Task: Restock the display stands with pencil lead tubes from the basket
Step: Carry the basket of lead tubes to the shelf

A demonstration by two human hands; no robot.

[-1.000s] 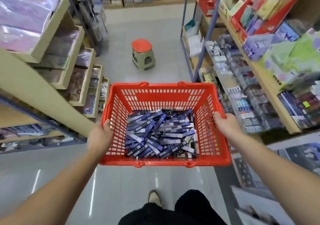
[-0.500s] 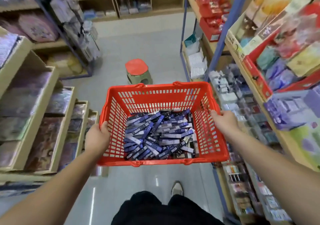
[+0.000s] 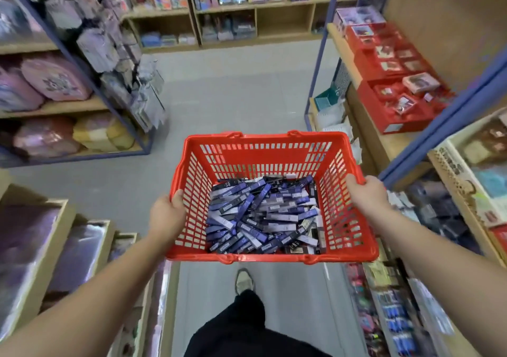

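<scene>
**Shop aisle: basket of lead tubes, held in both hands**

Grey tiled floor [image 3: 233, 95] ran ahead of the basket [image 3: 270, 159], between stocked shelving on either side.

- Basket: red plastic with slotted walls, held level in front of the person, above the floor.
- Lead tubes [image 3: 263, 216]: blue, purple and black packs, heaped loose on the basket's bottom and lying at all angles. None was out of the basket.
- Left hand [image 3: 167, 214]: gripped the basket's left rim, thumb over the top edge and inside; the fingers were hidden below the rim.
- Right hand [image 3: 366, 193]: gripped the basket's right rim, fingers curled over the edge.
- Red boxes [image 3: 389, 82]: on a wooden shelf beyond and right of the basket.
- Pink cushions [image 3: 55, 79]: wrapped, on shelves beyond and left of the basket.
- Back shelves [image 3: 255, 19]: far beyond the basket, holding small coloured packs; too blurred to tell more.
- Small goods [image 3: 397, 315]: on a rack below and right of the basket, blurred.
- Shoe [image 3: 243, 281]: on the floor under the basket's near edge, above a dark trouser leg.
</scene>
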